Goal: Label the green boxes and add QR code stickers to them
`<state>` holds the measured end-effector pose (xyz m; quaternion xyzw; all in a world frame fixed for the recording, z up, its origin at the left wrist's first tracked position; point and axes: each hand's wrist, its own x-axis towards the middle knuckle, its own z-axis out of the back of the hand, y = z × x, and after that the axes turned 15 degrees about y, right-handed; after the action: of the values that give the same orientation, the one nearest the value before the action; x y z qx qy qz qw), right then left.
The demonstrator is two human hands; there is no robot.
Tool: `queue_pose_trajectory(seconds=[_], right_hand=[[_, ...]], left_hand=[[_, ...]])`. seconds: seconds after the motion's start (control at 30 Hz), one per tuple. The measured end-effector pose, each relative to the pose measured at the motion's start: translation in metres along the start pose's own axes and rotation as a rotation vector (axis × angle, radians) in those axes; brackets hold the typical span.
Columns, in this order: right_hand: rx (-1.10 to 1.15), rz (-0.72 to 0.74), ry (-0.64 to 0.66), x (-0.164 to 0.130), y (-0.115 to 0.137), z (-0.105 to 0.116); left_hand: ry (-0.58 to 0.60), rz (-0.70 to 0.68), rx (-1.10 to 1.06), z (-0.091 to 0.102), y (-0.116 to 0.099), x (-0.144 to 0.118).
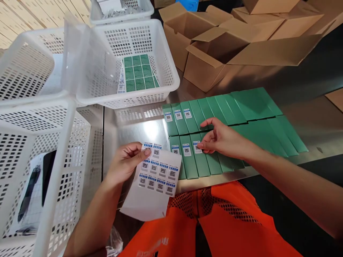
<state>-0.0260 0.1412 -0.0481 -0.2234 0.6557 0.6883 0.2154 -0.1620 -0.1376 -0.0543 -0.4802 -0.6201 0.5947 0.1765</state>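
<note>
My left hand [128, 160] pinches a white sheet of QR-code stickers [152, 200] between thumb and fingers at its upper left corner. Several blue-topped labels are still on that sheet. Over the green boxes [257, 103] reaches my right hand [218, 139], its index finger stretched out and apart from the thumb. The thumb touches the right edge of a QR label [197, 147] lying on a box in the near row. Two more labels sit to its left in that row, and three mark the far row's left boxes. The right hand's lower fingers are curled and partly hidden.
A white basket [128, 98] at the back holds sheets of green stickers [138, 72]. Another white basket [50, 200] at left contains a black pen [29, 192] and papers. Open cardboard boxes [203, 67] stand behind the green boxes on the metal table [134, 125].
</note>
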Motion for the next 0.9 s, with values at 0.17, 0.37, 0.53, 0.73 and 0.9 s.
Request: queue_pose_trajectory(seconds=[0.17, 0.37, 0.53, 0.73, 0.9], right_hand=[[-0.499, 0.096, -0.207, -0.003, 0.003, -0.001], [-0.463, 0.431, -0.122, -0.001, 0.021, -0.048], [-0.463, 0.651, -0.022, 0.011, 0.031, -0.08], [-0.029, 0.748, 0.0, -0.002, 0.046, -0.037], [0.048, 0.456, -0.261, 0.026, 0.049, 0.043]], left_hand=[[0.005, 0.002, 0.001, -0.003, 0.001, 0.001], [0.032, -0.004, -0.008, -0.007, -0.001, 0.004], [0.026, 0.009, 0.038, -0.008, -0.004, 0.005], [0.038, 0.045, 0.015, -0.003, 0.001, 0.003], [0.057, 0.046, 0.023, -0.005, 0.0, 0.003]])
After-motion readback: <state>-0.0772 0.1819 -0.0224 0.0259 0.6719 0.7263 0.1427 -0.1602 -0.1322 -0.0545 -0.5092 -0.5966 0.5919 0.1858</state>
